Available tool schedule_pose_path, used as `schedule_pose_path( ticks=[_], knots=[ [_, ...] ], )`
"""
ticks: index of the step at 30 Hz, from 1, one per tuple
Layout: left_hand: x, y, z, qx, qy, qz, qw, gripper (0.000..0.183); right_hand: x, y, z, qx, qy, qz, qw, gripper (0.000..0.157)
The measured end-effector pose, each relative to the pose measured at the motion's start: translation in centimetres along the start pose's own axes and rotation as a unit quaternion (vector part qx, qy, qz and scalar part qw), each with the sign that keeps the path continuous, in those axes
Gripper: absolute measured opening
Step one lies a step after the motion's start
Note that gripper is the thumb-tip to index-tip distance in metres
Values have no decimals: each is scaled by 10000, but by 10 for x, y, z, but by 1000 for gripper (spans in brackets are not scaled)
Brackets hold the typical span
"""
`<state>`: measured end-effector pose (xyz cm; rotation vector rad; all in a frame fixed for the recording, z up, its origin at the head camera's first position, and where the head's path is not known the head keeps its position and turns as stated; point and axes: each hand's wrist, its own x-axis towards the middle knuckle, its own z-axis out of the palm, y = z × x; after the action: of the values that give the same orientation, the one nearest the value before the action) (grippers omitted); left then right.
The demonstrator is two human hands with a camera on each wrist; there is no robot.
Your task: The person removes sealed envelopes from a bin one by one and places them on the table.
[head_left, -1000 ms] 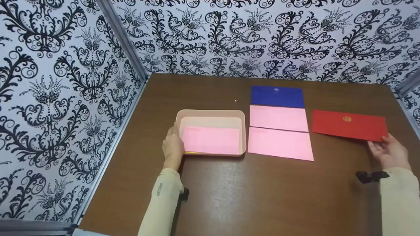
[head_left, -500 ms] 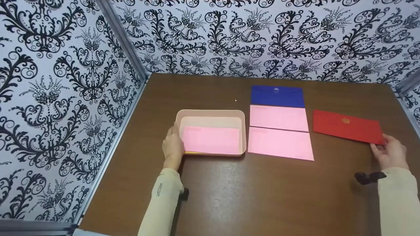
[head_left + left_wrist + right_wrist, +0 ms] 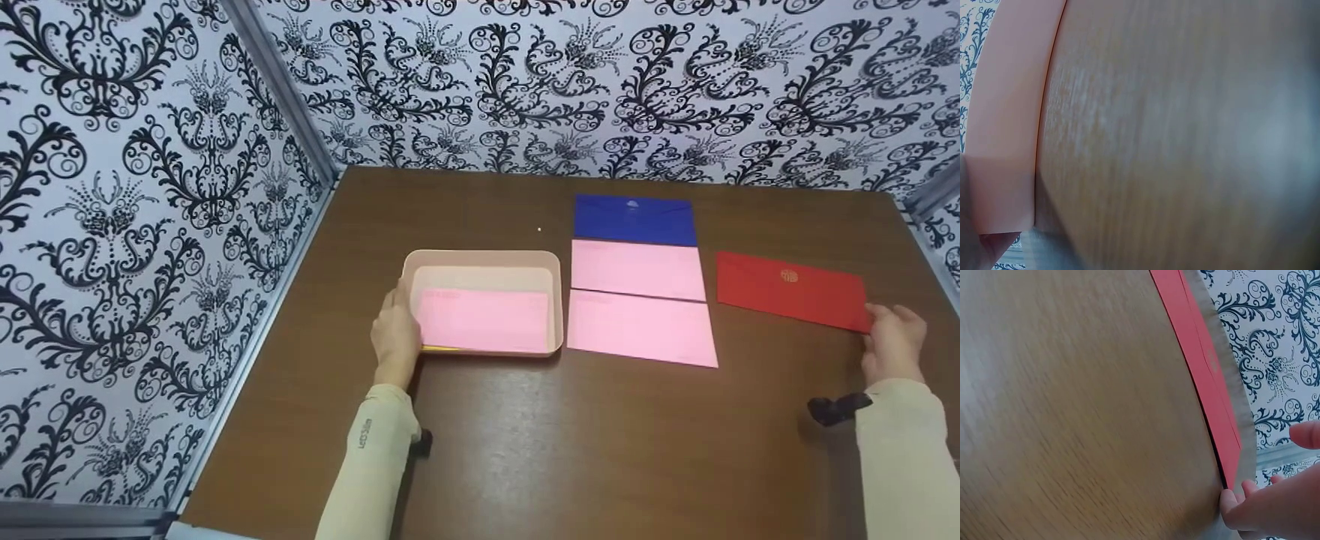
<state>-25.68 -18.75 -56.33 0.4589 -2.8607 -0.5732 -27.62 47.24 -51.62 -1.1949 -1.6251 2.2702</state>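
My left hand [image 3: 395, 335] holds the left wall of a shallow pale-peach tray [image 3: 484, 259]. In the left wrist view, part of that hand lies over the corner of the tray [image 3: 1008, 124]. A pink envelope [image 3: 484, 319] lies inside, above a thin yellow edge. My right hand [image 3: 895, 341] touches the near right end of a red envelope [image 3: 791, 292] with a gold round emblem. In the right wrist view, the fingers [image 3: 1231, 502] meet the end of the envelope [image 3: 1202, 360], while the thumb [image 3: 1306, 434] stands apart from it.
Between tray and red envelope, a blue envelope [image 3: 634, 221] and two pink envelopes, a far one [image 3: 637, 270] and a near one [image 3: 641, 326], form a column. Patterned walls [image 3: 600, 82] bound the brown table [image 3: 525, 450] at the back and left.
The red envelope's right end has turned toward me and shifted slightly left. My right hand has moved slightly left with it, and its fingers have loosened. Left hand and tray stay put.
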Motion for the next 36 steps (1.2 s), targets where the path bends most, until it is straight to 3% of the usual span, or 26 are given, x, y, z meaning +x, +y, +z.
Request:
schedule_pose_path(
  ticks=[4, 6, 7, 9, 11, 14, 16, 20, 25, 30, 36],
  knots=[
    [1, 0, 0, -22, -35, -28, 10000, 55, -6, 2, 6, -864, 220, -185, 9958, 77],
    [1, -1, 0, -9, -62, -30, 10000, 56, -8, 4, 7, -1820, 210, -421, 9822, 72],
    [1, -1, 0, -13, -71, -33, 10000, 56, -9, 6, 8, -2356, 156, -563, 9701, 70],
    [1, -1, 0, -28, -66, -29, 10000, 56, -10, 9, 8, -3515, -122, -917, 9316, 70],
    [1, -1, 0, -40, -38, -16, 10000, 56, -11, 11, 8, -4611, -494, -1333, 8759, 71],
    [1, 0, 0, -71, -10, -12, 10000, 55, -11, 13, 7, -5421, -1082, -1773, 8142, 71],
    [1, 0, 0, -85, -5, -22, 10000, 55, -10, 14, 7, -5732, -1337, -1959, 7844, 70],
    [0, 0, 0, -86, -16, -9, 10000, 55, -7, 18, 7, -6117, -1594, -2255, 7413, 65],
    [0, 0, 0, -89, -38, -17, 10000, 57, -6, 20, 8, -6350, -1702, -2210, 7203, 68],
    [-1, 0, 0, -119, -9, -48, 9999, 57, -6, 19, 9, -6380, -1782, -2178, 7167, 70],
    [-1, 0, 0, -139, 50, -15, 9999, 56, -7, 17, 10, -6374, -1783, -1894, 7253, 77]
  ],
)
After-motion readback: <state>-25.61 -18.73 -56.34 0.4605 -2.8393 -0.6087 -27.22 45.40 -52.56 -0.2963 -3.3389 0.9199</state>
